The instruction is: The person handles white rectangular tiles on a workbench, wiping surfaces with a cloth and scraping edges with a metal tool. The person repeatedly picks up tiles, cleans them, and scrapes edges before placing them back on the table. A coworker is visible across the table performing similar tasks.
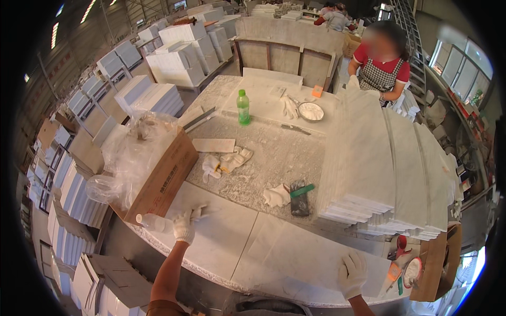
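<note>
Big and busy, the workshop was full of white stone tiles in stacks, and the dusty white worktable [274, 158] sat in the middle. On its near edge lay a large white stone slab [295, 253]. The right hand [352, 274], in a white glove, rested on the slab's near edge with fingers spread flat, gripping nothing. The left hand [184, 224], gloved too, was closed around a small clear bottle [153, 222] at the table's left edge, beside a cardboard box [158, 179] stuffed with plastic wrap. The slab looked bare, so the work on it seemed hardly begun. Farther off lay a tall stack of tiles [385, 174], loose gloves [226, 162] and a green bottle [243, 108]. Another person in a checked apron [380, 76] stood at the far side.
</note>
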Demonstrator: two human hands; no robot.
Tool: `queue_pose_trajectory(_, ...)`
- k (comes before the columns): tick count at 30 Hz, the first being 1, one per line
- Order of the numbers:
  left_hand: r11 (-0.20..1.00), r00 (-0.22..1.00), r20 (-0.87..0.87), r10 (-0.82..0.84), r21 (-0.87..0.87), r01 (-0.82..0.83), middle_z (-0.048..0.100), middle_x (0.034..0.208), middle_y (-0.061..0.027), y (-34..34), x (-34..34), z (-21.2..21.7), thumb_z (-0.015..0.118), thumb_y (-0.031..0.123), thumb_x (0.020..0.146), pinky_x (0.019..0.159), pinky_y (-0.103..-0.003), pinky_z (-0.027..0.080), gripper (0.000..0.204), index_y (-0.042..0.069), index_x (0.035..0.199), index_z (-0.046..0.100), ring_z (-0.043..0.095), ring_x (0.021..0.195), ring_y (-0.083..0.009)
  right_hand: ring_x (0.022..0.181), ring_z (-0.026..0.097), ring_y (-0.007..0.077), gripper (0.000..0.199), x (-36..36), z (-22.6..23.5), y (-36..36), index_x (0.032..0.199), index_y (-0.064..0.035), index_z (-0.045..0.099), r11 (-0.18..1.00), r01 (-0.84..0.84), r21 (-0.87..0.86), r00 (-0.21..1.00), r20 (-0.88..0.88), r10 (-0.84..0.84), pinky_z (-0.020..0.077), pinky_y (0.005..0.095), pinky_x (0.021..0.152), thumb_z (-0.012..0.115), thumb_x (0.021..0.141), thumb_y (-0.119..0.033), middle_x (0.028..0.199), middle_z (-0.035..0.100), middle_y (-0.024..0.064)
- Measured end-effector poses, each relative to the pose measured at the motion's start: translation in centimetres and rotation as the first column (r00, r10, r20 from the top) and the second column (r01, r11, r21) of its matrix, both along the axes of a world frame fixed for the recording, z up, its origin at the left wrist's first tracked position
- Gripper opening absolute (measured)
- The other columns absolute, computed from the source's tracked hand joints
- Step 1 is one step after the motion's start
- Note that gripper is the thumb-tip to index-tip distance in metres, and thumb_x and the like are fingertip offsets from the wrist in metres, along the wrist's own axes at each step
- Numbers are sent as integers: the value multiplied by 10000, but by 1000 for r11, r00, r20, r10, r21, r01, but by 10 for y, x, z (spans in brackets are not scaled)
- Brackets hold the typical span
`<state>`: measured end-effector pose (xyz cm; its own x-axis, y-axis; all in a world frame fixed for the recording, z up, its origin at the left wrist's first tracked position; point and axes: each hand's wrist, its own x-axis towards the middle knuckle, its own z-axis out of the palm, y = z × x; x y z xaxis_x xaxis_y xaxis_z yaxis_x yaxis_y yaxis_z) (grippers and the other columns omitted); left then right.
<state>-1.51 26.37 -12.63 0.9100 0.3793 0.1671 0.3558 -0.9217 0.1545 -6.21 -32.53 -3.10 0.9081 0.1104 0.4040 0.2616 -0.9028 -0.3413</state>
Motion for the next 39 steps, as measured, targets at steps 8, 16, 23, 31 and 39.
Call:
queue_pose_trajectory(8, 761, 726, -236, -646, -118, 638, 662, 1252, -99, -41, -95, -23, 550, 59, 909, 1022, -484, 460, 378, 225, 1221, 684, 573, 1234, -324, 1221, 568, 389, 290, -2, 27, 15, 1071, -78, 725, 1000, 24, 15, 999, -49, -23, 427, 509, 1054, 658, 791, -105, 1230, 668, 122)
queue_pose_trajectory(16, 610, 538, -395, -745, -730, 309, 714, 1145, -138, -41, -158, 41, 636, 211, 935, 956, -425, 507, 341, 74, 1243, 684, 658, 1087, -339, 1209, 573, 389, 282, -1, 25, 13, 1056, -75, 721, 999, 15, 36, 1000, -17, -15, 426, 520, 1043, 642, 786, -93, 1222, 667, 122)
queue_pose_trajectory(23, 969, 966, 245, -78, -209, 131, 662, 1177, -172, -22, -26, 54, 585, 88, 941, 845, -458, 535, 491, 72, 1423, 496, 669, 941, -355, 1163, 590, 391, 266, -2, 7, -1, 1051, -87, 719, 1000, -16, -8, 999, 40, 16, 455, 529, 1020, 696, 793, -147, 1187, 666, 116)
queue_pose_trajectory(31, 966, 923, -384, -20, 230, 117, 571, 1363, -188, -20, -7, -3, 589, 108, 870, 807, -459, 527, 671, 125, 1514, 402, 673, 977, -364, 1160, 592, 384, 262, -2, 7, -1, 1049, -105, 722, 1000, 11, -9, 999, 34, -11, 457, 522, 1014, 701, 792, -151, 1187, 668, 101)
queue_pose_trajectory(39, 598, 454, -397, -798, -618, 510, 641, 1087, -143, -93, -124, 53, 534, 105, 891, 825, -488, 544, 374, 256, 1216, 639, 655, 1007, -376, 1141, 597, 390, 276, -3, 8, -3, 1049, -94, 723, 1000, 0, -15, 998, 55, 0, 471, 524, 993, 693, 778, -136, 1163, 671, 116)
